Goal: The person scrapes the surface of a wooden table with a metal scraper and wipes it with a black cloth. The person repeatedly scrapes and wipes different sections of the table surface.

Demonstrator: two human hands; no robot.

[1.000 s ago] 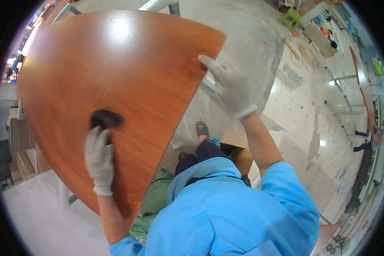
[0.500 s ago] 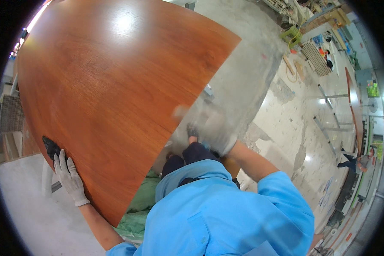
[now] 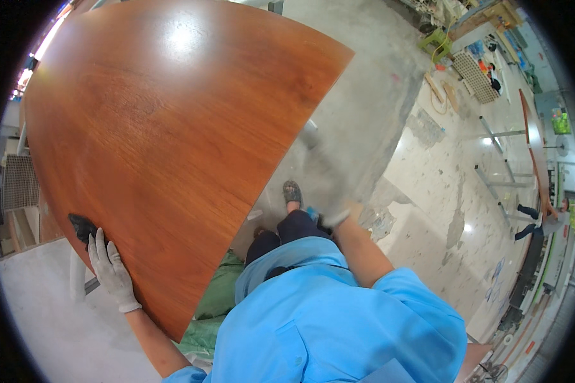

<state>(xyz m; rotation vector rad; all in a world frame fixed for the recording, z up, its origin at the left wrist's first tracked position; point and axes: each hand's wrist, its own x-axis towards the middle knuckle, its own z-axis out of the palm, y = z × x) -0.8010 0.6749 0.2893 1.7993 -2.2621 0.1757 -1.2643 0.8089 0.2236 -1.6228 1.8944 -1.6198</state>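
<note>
- On the pale, shiny floor (image 3: 441,255) we see blue squiggly marks (image 3: 494,281), too small to read.
- Our big, red-brown wooden board (image 3: 191,134) with curved sides lies flat in front of us, mostly to our left, with a white, round leg (image 3: 77,277) under its edge.
- Our left hand (image 3: 114,277), in a whitish glove, lies on the board near its left edge. Its fingers are straight, and their tips touch a soft-looking black piece (image 3: 82,228). We cannot tell if they grip it.
- Our right hand (image 3: 329,182) is a grey blur beside the board, so we cannot tell how its fingers are.
- Crumpled green cloth (image 3: 217,290) lies below the near corner, close to our legs.
- A small green stool (image 3: 436,43) stands far off, and another person (image 3: 551,225) is at the far right, beside a thin brown board (image 3: 534,147).
- A grey crate full of little holes (image 3: 19,182) sits past the left edge. We cannot see inside.
</note>
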